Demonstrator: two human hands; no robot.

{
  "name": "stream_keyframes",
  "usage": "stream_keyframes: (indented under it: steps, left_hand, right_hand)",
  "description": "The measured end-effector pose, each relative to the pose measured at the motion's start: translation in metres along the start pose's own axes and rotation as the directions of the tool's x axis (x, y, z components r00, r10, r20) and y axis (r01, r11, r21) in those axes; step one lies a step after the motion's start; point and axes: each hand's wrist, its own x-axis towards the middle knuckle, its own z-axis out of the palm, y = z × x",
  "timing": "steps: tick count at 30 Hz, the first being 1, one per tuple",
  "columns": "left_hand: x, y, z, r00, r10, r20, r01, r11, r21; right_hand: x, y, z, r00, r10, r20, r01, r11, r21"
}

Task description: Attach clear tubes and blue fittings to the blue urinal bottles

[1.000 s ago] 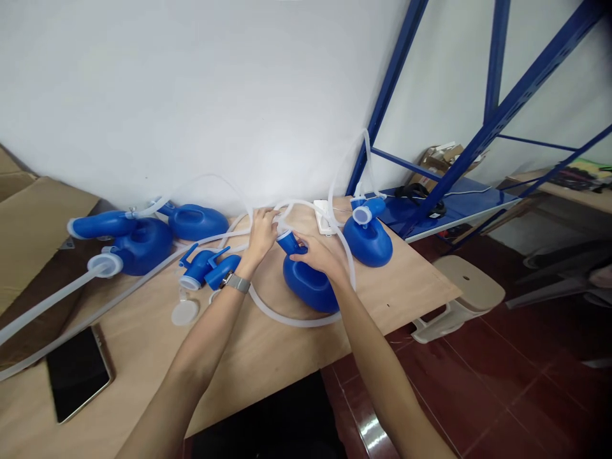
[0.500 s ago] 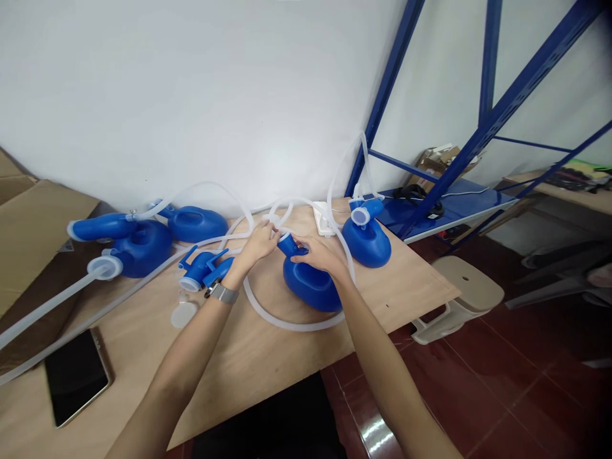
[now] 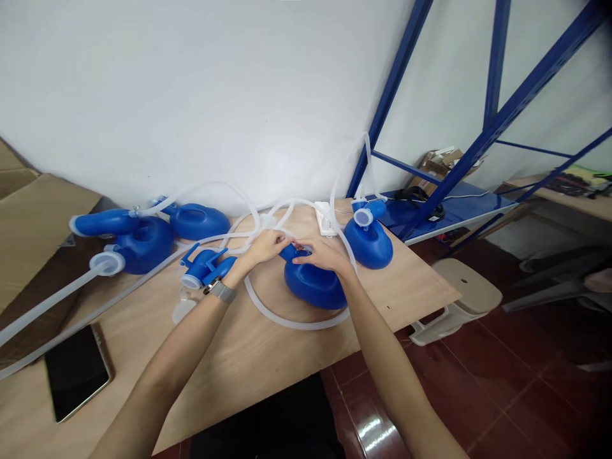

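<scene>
A blue plastic urinal bottle [image 3: 315,287] lies on the wooden table in front of me, its neck pointing up and to the left. My right hand [image 3: 322,254] is wrapped round that neck, thumb on the near side. At the bottle's mouth, my left hand [image 3: 268,247] has thumb and fingers pinched together; whatever is between them is hidden. The fingertips of both hands nearly meet there and cover the opening. A clear hose [image 3: 306,325] curves round the near side of the bottle. Left of my left wrist lie blue spout parts [image 3: 203,264] and a white cap [image 3: 183,310].
More blue bottles with hoses stand at the left [image 3: 146,248], back left [image 3: 198,222] and right [image 3: 368,245]. A white power strip [image 3: 326,218] lies behind. A phone [image 3: 78,373] and cardboard box [image 3: 43,217] are left; a blue rack [image 3: 449,185] and stool [image 3: 468,284] are right.
My left hand has moved right and slightly down onto the bottle's mouth, which showed openly before. My right hand keeps its hold on the neck. The view has shifted slightly.
</scene>
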Motion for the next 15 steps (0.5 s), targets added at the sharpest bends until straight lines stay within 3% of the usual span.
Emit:
stream_keyframes:
  steps: [6, 11, 15]
  left_hand:
    - [-0.005, 0.0, 0.001, 0.997, -0.027, 0.073, 0.033, 0.995, -0.092]
    - [-0.009, 0.0, 0.0, 0.991, -0.056, 0.125, 0.075, 0.986, -0.151]
    - [-0.012, -0.003, -0.013, 0.98, -0.076, 0.185, 0.107, 0.98, -0.166]
  right_hand:
    - [0.003, 0.0, -0.005, 0.986, -0.092, 0.14, 0.102, 0.992, -0.068]
    - [0.004, 0.001, -0.007, 0.979, -0.114, 0.17, 0.133, 0.986, -0.1]
    - [0.003, -0.001, -0.009, 0.977, -0.108, 0.186, 0.121, 0.991, -0.06]
